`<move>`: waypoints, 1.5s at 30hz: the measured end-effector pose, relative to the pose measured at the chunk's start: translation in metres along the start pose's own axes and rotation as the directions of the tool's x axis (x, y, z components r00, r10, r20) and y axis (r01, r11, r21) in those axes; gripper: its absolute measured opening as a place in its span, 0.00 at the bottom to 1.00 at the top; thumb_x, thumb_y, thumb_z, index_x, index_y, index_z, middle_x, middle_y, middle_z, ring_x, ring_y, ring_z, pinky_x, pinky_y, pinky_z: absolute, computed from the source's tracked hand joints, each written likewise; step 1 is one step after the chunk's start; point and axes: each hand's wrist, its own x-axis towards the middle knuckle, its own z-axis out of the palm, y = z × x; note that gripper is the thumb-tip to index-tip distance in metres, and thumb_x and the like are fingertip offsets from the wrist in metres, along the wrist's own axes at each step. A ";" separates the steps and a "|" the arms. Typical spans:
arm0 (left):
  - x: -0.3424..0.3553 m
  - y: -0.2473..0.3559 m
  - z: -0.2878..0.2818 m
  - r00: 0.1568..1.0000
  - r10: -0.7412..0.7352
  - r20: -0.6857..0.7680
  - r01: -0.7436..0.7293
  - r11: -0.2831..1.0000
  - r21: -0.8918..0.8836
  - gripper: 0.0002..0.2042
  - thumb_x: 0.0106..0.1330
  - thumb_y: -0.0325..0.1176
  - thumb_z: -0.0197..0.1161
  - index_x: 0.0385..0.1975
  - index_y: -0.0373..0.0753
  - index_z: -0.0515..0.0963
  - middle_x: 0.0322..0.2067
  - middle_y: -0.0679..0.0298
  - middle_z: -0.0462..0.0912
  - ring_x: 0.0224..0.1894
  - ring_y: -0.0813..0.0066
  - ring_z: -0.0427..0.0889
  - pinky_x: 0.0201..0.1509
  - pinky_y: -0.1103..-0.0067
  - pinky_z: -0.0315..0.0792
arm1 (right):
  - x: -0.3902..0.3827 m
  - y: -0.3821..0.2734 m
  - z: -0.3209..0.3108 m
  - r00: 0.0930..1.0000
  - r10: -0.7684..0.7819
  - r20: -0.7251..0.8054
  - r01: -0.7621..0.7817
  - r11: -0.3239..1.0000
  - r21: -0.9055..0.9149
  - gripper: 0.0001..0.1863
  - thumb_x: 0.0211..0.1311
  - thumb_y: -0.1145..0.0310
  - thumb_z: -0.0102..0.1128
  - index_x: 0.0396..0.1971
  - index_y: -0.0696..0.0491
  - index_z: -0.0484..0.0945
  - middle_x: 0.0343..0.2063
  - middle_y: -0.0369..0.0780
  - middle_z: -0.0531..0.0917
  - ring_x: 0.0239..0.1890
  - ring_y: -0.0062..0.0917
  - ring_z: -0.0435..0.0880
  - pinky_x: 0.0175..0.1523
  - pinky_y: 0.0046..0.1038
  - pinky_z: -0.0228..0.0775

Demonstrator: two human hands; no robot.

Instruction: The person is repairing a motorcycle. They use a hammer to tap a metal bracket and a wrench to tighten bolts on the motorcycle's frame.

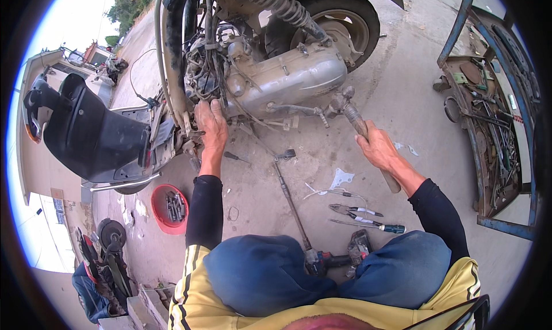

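My right hand (379,149) is closed round the wooden handle of a hammer (353,118). Its metal head is raised beside the kick-start lever (293,108), under the grey engine case (293,77) of a partly stripped scooter. My left hand (211,123) reaches in at the scooter's frame tube (181,108), below the engine's hoses and wires. Its fingers look curled, with the thumb pointing up; what they grip is hidden among the parts. A small screwdriver (234,157) lies on the ground near my left wrist.
Between my knees lies a cordless power tool (316,262) with a long extension. Pliers (356,210) and a green-handled screwdriver (391,229) are by my right knee. A red bowl (158,206) of metal sockets stands left. At right is a blue-framed tool cart (506,231); a rear wheel (365,25) is ahead.
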 end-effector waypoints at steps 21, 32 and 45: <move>0.000 0.012 -0.009 1.000 -0.016 0.014 0.016 0.999 -0.035 0.14 0.78 0.36 0.51 0.37 0.28 0.72 0.38 0.40 0.75 0.45 0.37 0.72 0.51 0.52 0.65 | -0.023 -0.030 0.021 0.995 0.074 -0.064 -0.060 0.980 0.189 0.22 0.73 0.59 0.56 0.53 0.61 0.63 0.27 0.58 0.82 0.28 0.55 0.84 0.35 0.49 0.74; -0.003 0.007 -0.011 1.000 -0.015 0.016 0.015 0.999 -0.034 0.15 0.79 0.37 0.50 0.38 0.28 0.73 0.39 0.40 0.76 0.47 0.36 0.72 0.54 0.51 0.65 | -0.039 -0.026 0.034 0.968 0.147 -0.202 -0.045 0.897 0.439 0.20 0.73 0.58 0.57 0.47 0.62 0.68 0.29 0.57 0.83 0.31 0.51 0.84 0.38 0.48 0.73; 0.000 0.005 0.002 0.999 0.033 0.002 -0.033 0.999 -0.027 0.14 0.79 0.37 0.49 0.38 0.30 0.72 0.37 0.43 0.75 0.44 0.41 0.72 0.50 0.54 0.65 | -0.044 -0.015 0.043 0.956 0.174 -0.236 -0.056 0.898 0.436 0.21 0.72 0.58 0.58 0.48 0.62 0.70 0.27 0.55 0.82 0.30 0.47 0.85 0.37 0.46 0.74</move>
